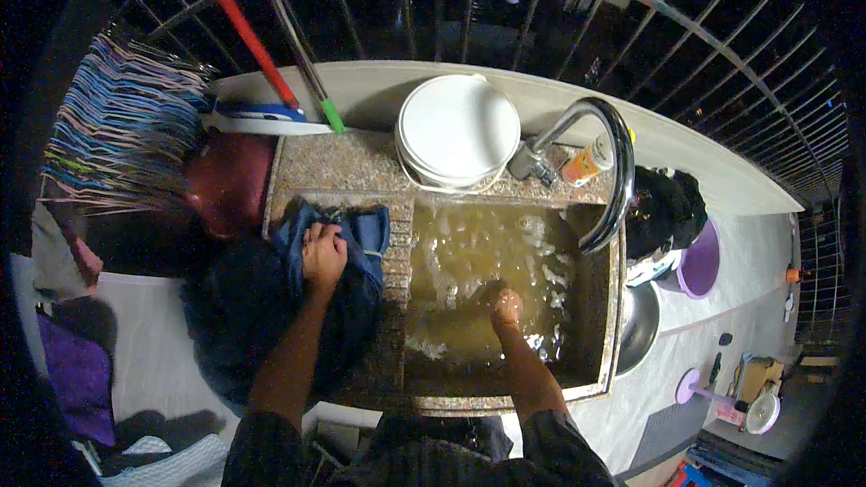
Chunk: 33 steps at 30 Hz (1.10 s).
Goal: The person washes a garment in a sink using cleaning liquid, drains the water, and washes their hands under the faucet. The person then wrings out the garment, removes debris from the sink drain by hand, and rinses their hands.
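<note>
My left hand (325, 255) is on a blue denim garment (368, 239) at the left of the sink, its fingers curled into the cloth. The denim is bunched over the ribbed stone ledge, and a larger dark cloth hangs below it. My right hand (508, 307) is partly sunk in the murky yellow-brown water (460, 257) of the stone sink basin (606, 370). The water hides its fingers, so I cannot make out their pose or whether they hold anything. Patches of foam float around it.
A white lidded bucket (458, 131) stands behind the basin, beside a curved chrome faucet (618, 153) and an orange-and-white bottle (586, 160). Many hangers (126, 126) are stacked at the left. A purple bucket (699, 261) and a metal bowl (639, 329) are on the right.
</note>
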Each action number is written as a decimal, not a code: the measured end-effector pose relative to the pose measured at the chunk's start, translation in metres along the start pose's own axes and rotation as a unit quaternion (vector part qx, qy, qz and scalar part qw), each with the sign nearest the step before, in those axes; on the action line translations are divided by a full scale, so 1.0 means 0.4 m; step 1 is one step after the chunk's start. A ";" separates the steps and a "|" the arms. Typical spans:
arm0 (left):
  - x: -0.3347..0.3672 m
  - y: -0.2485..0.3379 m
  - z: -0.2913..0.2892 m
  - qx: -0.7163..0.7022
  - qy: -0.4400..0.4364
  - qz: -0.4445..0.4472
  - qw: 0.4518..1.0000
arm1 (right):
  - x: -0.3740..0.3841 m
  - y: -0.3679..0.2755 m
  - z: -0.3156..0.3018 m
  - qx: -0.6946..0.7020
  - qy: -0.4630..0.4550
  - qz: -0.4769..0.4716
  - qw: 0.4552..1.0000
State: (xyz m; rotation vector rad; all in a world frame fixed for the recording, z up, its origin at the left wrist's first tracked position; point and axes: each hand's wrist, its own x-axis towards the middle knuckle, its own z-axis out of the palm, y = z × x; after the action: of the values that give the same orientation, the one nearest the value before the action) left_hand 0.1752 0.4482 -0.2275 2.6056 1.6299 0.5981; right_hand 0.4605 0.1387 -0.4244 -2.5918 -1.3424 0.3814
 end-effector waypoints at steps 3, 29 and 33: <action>0.027 0.063 0.029 -0.025 0.003 0.018 1.000 | 0.043 0.086 -0.007 -0.043 -0.047 0.047 0.997; 0.004 0.030 0.150 -0.127 0.040 0.026 0.991 | 0.544 -0.748 -0.410 0.143 0.047 -0.107 0.983; -0.001 -0.020 0.056 -0.075 0.019 -0.006 0.997 | 0.239 -0.524 -0.344 0.239 0.025 -0.150 0.959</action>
State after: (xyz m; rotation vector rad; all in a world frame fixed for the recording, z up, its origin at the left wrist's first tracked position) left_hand 0.1756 0.4557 -0.2502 2.4925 1.5435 0.7437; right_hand 0.3954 0.3286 -0.2463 -1.9622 -1.3906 0.5104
